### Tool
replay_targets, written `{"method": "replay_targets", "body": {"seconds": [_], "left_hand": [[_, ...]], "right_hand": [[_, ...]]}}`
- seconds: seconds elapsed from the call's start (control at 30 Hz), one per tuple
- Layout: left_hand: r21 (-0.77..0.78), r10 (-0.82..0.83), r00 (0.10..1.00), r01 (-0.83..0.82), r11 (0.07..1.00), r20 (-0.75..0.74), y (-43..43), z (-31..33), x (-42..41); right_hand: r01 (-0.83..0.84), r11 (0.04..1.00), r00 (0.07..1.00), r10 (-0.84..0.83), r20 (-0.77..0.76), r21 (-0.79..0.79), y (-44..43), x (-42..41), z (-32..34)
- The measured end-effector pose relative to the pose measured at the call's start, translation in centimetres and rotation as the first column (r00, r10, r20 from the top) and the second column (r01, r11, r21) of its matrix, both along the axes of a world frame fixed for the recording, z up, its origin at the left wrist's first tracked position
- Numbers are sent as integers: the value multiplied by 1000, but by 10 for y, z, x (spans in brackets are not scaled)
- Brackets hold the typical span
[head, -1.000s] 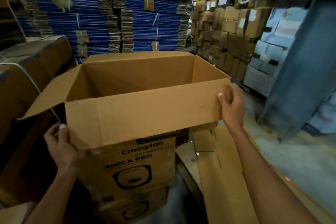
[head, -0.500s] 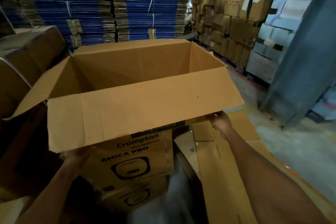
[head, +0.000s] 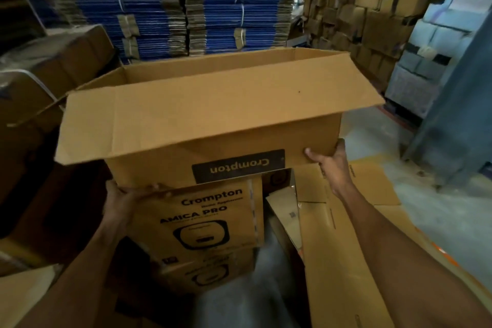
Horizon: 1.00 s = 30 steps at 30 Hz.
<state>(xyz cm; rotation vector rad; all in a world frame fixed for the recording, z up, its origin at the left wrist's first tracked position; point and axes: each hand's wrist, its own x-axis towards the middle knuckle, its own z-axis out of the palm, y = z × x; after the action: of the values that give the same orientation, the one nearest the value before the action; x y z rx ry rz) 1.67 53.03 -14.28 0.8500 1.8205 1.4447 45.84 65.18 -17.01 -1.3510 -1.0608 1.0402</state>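
Note:
I hold a large open cardboard box (head: 213,114) in front of me, its near flap folded out toward me and an upside-down "Crompton" label on its near wall. My left hand (head: 119,200) grips its lower left corner from beneath, fingers curled over the edge. At the lower right corner my right hand (head: 330,165) holds the box, thumb on the near wall and fingers behind it. The box's inside is hidden by the flap.
Below stand printed "Crompton Amica Pro" cartons (head: 205,221). Flattened cardboard sheets (head: 340,247) lie at the right on the floor. Stacks of blue flat cartons (head: 165,8) and brown boxes (head: 359,8) rise behind. A strapped carton (head: 45,72) is at the left, a blue-grey pillar (head: 458,114) at the right.
Both hands moved from the near flap's edge down to the box's bottom corners. The box rose and tilted, so the flap now covers its inside and the label shows.

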Motion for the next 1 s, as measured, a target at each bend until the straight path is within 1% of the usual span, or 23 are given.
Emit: {"method": "replay_targets", "body": {"seconds": [0.07, 0.1, 0.2, 0.3, 0.37, 0.4, 0.47, 0.53, 0.6, 0.7, 0.73, 0.8, 0.87, 0.93, 1.0], "left_hand": [[84, -2, 999, -1, 996, 45, 0, 20, 1], [135, 3, 998, -11, 991, 56, 3, 29, -3], [307, 6, 994, -38, 951, 105, 5, 67, -3], [403, 34, 991, -84, 911, 129, 8, 105, -6], [419, 47, 995, -81, 904, 91, 10, 125, -8], [405, 53, 997, -73, 911, 60, 9, 130, -10], [325, 54, 999, -50, 944, -3, 7, 130, -20], [254, 54, 998, -44, 966, -34, 2, 125, -28], [218, 60, 996, -46, 975, -60, -4, 118, -31], [184, 63, 992, -43, 982, -106, -12, 106, -28], [171, 68, 991, -48, 984, -117, -15, 100, -26], [140, 70, 995, -59, 988, -77, -22, 85, -21], [73, 55, 998, -52, 996, -35, -28, 66, -19], [3, -8, 1000, 8, 1000, 18, -34, 46, -22], [-12, -61, 995, 63, 998, 83, -38, 32, -25]], "right_hand": [[25, 999, 999, -24, -30, 43, 5, 2, 17], [44, 997, 999, -43, -13, 63, 7, 2, 28], [40, 990, 999, -37, -25, 133, 16, -2, 64], [59, 983, 997, -67, 41, 173, 21, -7, 99], [81, 976, 992, -99, 81, 200, 20, -10, 120], [85, 973, 989, -108, 99, 213, 20, -12, 128], [92, 975, 980, -124, 154, 201, 20, -13, 133], [95, 981, 973, -127, 192, 169, 17, -15, 130], [93, 984, 980, -118, 163, 152, 9, -20, 126], [94, 975, 986, -118, 114, 201, 0, -26, 112], [86, 977, 989, -107, 100, 196, -7, -27, 104], [74, 988, 992, -86, 90, 134, -19, -24, 81], [24, 998, 996, -30, 83, 61, -31, -23, 58], [-41, 999, 996, 42, 84, -13, -38, -24, 41], [-135, 985, 988, 143, 63, -105, -41, -23, 28]]}}
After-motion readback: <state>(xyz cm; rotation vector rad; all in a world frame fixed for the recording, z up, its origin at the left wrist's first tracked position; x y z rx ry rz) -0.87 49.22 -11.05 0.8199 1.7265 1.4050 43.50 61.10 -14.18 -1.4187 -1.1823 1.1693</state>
